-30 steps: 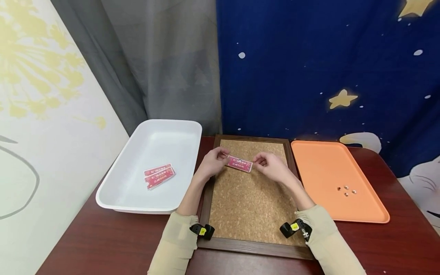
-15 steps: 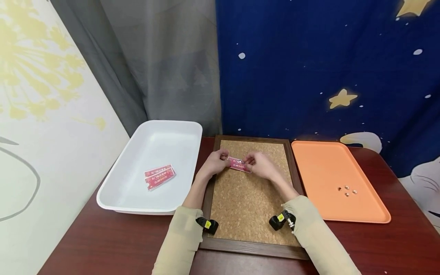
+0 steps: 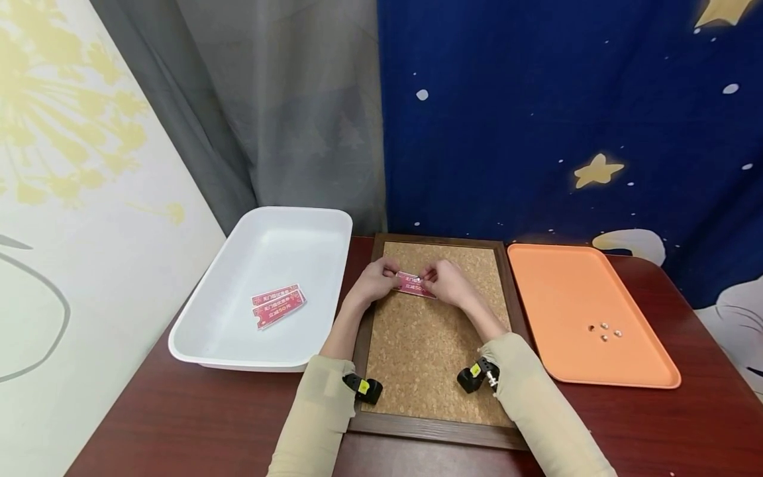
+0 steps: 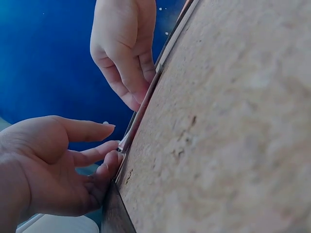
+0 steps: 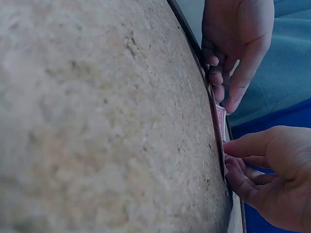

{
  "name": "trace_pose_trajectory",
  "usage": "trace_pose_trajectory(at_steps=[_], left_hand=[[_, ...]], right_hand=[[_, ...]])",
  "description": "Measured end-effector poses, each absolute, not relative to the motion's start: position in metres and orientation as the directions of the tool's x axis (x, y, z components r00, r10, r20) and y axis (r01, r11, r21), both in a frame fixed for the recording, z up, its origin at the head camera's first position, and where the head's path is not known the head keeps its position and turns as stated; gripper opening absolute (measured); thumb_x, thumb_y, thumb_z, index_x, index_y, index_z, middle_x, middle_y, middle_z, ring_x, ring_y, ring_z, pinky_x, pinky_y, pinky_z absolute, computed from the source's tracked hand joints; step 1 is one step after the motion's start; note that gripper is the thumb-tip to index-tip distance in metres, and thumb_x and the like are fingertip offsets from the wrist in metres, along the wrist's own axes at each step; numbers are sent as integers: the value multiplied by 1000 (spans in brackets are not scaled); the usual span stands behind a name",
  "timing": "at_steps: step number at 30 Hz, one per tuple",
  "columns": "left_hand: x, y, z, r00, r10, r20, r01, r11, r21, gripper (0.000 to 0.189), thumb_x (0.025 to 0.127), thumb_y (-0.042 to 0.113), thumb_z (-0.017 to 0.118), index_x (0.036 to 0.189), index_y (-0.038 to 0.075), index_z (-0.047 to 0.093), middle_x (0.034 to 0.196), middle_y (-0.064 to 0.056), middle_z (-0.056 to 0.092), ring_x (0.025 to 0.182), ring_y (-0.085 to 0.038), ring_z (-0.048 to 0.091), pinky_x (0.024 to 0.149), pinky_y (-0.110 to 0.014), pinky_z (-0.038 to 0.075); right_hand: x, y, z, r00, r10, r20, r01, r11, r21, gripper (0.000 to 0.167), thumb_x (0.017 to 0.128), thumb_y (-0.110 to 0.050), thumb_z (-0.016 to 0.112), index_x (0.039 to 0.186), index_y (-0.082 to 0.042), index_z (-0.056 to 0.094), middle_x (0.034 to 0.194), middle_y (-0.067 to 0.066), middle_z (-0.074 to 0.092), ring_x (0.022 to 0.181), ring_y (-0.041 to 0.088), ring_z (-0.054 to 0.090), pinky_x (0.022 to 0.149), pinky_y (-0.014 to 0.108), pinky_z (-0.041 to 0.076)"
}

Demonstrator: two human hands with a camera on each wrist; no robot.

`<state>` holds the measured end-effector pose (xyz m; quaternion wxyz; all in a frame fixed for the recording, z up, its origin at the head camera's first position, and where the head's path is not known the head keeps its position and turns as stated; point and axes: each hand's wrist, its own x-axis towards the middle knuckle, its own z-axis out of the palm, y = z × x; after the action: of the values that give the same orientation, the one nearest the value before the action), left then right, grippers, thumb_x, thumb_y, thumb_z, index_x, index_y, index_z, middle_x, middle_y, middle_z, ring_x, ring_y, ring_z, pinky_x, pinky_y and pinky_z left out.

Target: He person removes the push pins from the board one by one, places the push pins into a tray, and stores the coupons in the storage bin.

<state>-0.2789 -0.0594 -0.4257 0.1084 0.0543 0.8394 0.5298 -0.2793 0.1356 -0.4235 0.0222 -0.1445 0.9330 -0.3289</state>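
In the head view, a pink coupon (image 3: 411, 283) with white print lies against the upper part of the cork board (image 3: 438, 351). My left hand (image 3: 374, 281) holds its left end with the fingertips. From the right, my right hand (image 3: 451, 283) pinches it with thumb and fingers, covering its right part. A small shiny spot, perhaps a pin, shows at the coupon's top edge beside the right fingertips. Both wrist views show the coupon edge-on along the board, with the right thumb (image 5: 238, 145) touching it. Exactly how each fingertip meets the coupon is partly hidden.
Left of the board stands a white basin (image 3: 205, 341) with two overlapping pink coupons (image 3: 279, 307). An orange tray (image 3: 566, 291) on the right bears several small silver pins (image 3: 605, 338). Curtains hang behind the dark red table (image 3: 155, 411).
My right hand has moved left from the coupon's right end to over its right part. The left hand stays at the left end, and the coupon has hardly moved.
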Motion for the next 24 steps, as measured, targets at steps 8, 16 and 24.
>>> trace_pose_trajectory(at_steps=[8, 16, 24], left_hand=[[-279, -60, -427, -970, 205, -134, -48, 381, 924, 26, 96, 2, 67, 120, -3, 60, 105, -11, 59, 96, -18, 53, 76, -24, 43], [-278, -60, -426, -969, 203, -143, -60, 367, 928, 26, 95, 2, 68, 120, -2, 60, 105, -13, 61, 93, -18, 54, 72, -23, 43], [-277, -61, -427, -967, 194, -168, -90, 358, 929, 38, 98, 6, 68, 134, -2, 55, 106, -12, 62, 90, -18, 55, 73, -25, 43]], right_hand=[[-284, 129, -422, -968, -247, 43, -228, 795, -563, 10, 94, -9, 72, 97, 0, 75, 92, 12, 77, 88, 21, 71, 84, 37, 55], [-283, 120, -422, -984, -164, 76, -178, 814, -552, 10, 91, -10, 78, 88, -3, 73, 84, 9, 75, 80, 21, 67, 77, 35, 52], [-282, 116, -421, -986, -128, 106, -166, 801, -575, 3, 88, -2, 72, 86, -1, 74, 81, 10, 75, 80, 22, 67, 77, 36, 52]])
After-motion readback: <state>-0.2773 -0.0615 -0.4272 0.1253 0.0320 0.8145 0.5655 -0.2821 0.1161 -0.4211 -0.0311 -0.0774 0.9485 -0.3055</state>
